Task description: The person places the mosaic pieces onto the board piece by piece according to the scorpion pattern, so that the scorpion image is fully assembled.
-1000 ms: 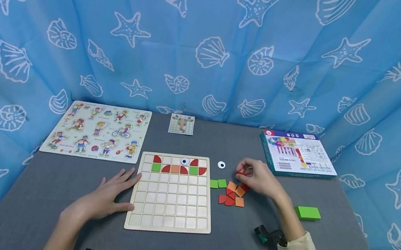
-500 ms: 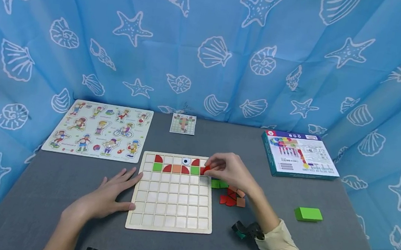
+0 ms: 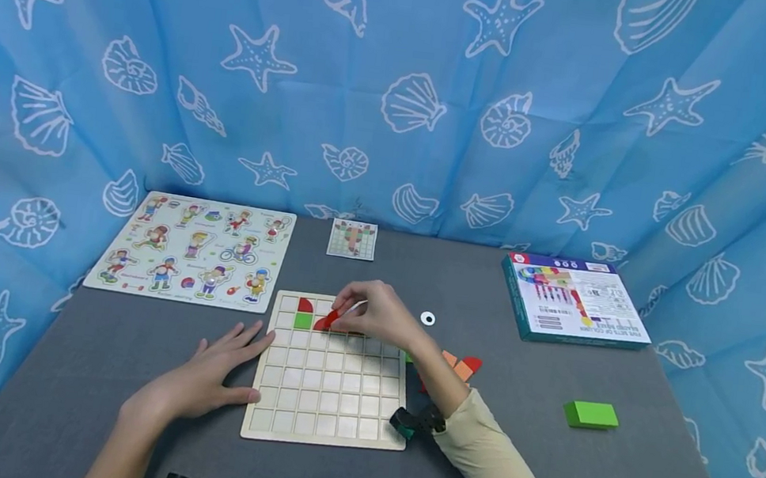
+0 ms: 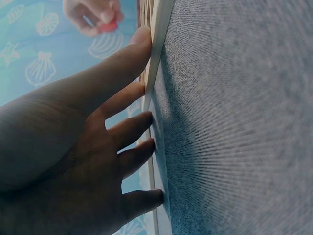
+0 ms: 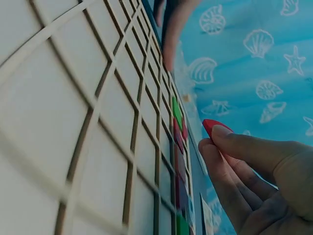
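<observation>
My right hand (image 3: 379, 314) pinches a red quarter-circle tile (image 5: 215, 125) between thumb and fingertips, above the upper rows of a wooden grid board (image 3: 327, 403). A green square tile (image 3: 303, 321) and a red quarter-circle tile (image 3: 305, 305) sit in cells at the board's upper left. The hand hides part of the upper rows in the head view. My left hand (image 3: 209, 369) rests with spread fingers against the board's left edge; its thumb (image 4: 142, 41) and fingertips touch the rim in the left wrist view.
Right of the board lie loose orange and red tiles (image 3: 464, 367), partly behind my right forearm, and a white eye disc (image 3: 426, 318). Behind stand a small pattern card (image 3: 352, 239), a sports-figure puzzle (image 3: 191, 251) and a flat box (image 3: 573, 298). A green block (image 3: 591, 414) lies far right.
My right hand has moved left from the loose tiles, across the board's right side, to its upper middle, carrying the red quarter-circle tile. My left hand has stayed at the board's edge.
</observation>
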The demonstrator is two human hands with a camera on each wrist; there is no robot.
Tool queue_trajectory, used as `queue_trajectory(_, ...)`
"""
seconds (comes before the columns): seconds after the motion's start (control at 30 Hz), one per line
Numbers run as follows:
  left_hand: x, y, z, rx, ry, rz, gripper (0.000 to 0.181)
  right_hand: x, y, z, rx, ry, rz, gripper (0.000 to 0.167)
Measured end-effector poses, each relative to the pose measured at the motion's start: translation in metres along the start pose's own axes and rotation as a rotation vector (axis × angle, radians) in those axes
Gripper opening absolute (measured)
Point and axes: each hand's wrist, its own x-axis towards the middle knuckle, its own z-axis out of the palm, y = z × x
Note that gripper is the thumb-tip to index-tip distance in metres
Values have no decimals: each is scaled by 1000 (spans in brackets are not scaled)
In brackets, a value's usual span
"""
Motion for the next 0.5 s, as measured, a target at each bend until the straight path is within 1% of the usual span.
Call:
queue_trajectory(0.07, 0, 2, -2, 11, -15, -6, 101, 7, -2, 6, -10, -2, -13, 15)
queue_trajectory(0.17, 0, 5, -3, 0, -26, -22, 100, 17, -7, 16, -38, -4, -29, 14)
queue_trajectory(0.27, -2, 14, -7, 12, -41, -35, 99, 25, -10, 25, -74, -14, -46, 14)
queue_trajectory(0.4, -5, 21, -10, 27, -41, -46, 97, 36, -13, 36, -134, -23, -81, 14)
queue_trajectory(0.5, -6, 21, -11, 24, -35, -37, 96, 43, -17, 43, -176, -31, -113, 15)
